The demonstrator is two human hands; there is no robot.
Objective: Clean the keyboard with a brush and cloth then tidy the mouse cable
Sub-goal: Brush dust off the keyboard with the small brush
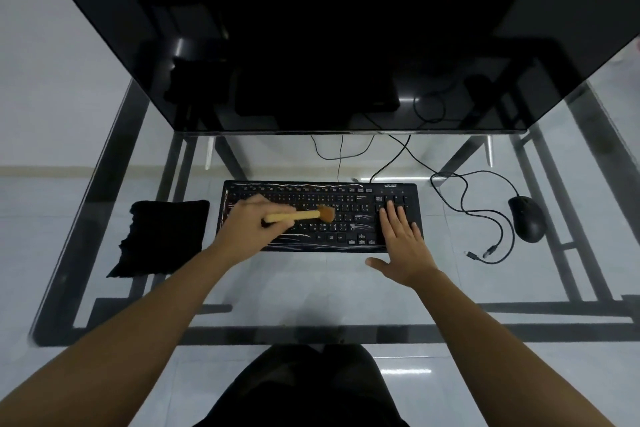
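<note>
A black keyboard (pixel 346 199) lies on the glass desk under the monitor. My left hand (pixel 254 222) grips a wooden brush (pixel 304 215) over the middle keys, with the bristles touching the keys and pointing right. My right hand (pixel 403 236) rests flat with spread fingers on the keyboard's right end, over the number pad. A black cloth (pixel 162 237) lies crumpled to the left of the keyboard. A black mouse (pixel 526 218) sits to the right, and its cable (pixel 485 215) trails in loose loops with the plug end lying near the desk's right front.
A large dark monitor (pixel 329 35) fills the top of the view and overhangs the desk's back. The glass desk (pixel 311 288) has a black frame beneath. More cables (pixel 341 152) hang behind the keyboard. My legs show below the front edge.
</note>
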